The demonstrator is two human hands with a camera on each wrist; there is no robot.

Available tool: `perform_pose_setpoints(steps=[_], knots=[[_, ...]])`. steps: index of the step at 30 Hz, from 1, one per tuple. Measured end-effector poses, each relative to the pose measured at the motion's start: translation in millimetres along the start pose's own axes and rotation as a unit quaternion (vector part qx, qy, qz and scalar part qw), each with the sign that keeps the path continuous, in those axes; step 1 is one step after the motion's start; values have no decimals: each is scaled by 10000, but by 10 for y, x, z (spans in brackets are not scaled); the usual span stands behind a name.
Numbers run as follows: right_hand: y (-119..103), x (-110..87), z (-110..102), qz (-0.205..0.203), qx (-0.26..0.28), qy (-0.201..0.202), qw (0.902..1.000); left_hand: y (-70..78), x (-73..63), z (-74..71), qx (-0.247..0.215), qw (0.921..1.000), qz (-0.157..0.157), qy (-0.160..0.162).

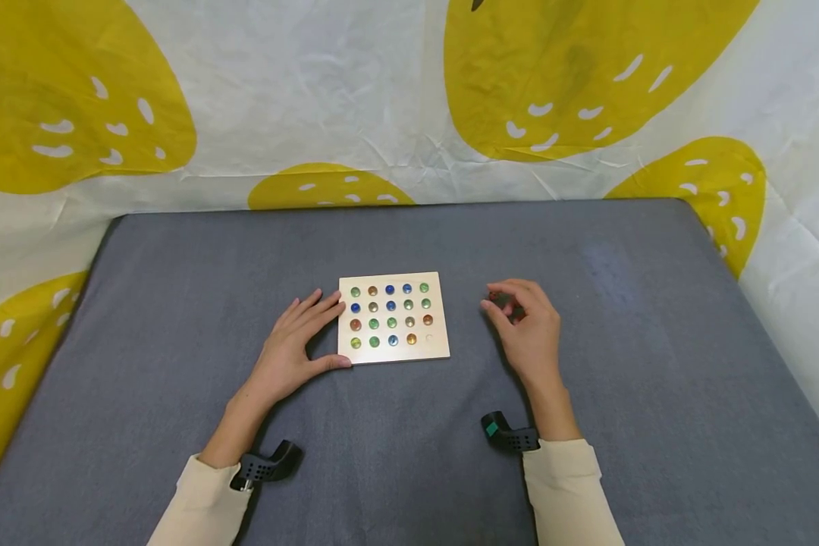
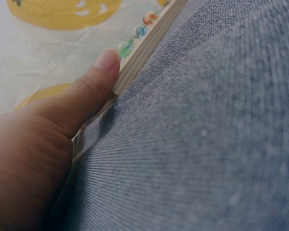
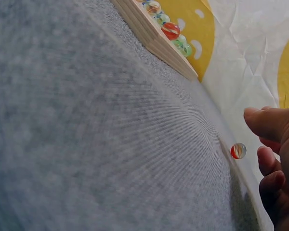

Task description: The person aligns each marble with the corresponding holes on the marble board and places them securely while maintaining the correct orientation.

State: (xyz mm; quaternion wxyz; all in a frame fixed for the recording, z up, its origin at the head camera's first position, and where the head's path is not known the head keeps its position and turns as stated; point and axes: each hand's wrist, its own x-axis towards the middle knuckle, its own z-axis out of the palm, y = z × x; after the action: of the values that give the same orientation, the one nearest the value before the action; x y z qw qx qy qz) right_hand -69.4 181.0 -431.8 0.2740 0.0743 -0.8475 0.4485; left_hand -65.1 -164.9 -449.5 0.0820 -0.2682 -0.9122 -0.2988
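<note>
A pale wooden board lies on the grey cloth, its rows of round hollows holding glass marbles of several colours. One hollow at its lower right corner has no marble in it. My left hand rests at the board's left side, fingers spread, with fingertips and thumb touching its edge. To the right of the board, my right hand is held with loosely bent fingers. A red and clear marble sits by its fingertips; in the right wrist view a gap shows between marble and visible fingers.
Grey cloth covers the table. Behind it and at both sides hangs a white sheet with large yellow shapes. Black wrist devices sit on both wrists, below cream sleeves.
</note>
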Motion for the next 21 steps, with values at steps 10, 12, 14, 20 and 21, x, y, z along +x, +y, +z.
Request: perform_pose_setpoints(steps=[10,12,14,20,21], knots=[[81,-11,12,321,-93,-106,9994,0,3,-3,6,10000,30,20],[97,-13,18,369,-145,-136,9991,0,3,-2,8,10000,33,22],[109,-15,22,403,-199,-175,9988,0,3,-1,10,10000,32,20],[107,-17,22,464,-363,-233,9980,6,2,0,2,10000,34,31],[108,-18,24,460,-386,-231,9979,6,1,1,7,10000,35,28]])
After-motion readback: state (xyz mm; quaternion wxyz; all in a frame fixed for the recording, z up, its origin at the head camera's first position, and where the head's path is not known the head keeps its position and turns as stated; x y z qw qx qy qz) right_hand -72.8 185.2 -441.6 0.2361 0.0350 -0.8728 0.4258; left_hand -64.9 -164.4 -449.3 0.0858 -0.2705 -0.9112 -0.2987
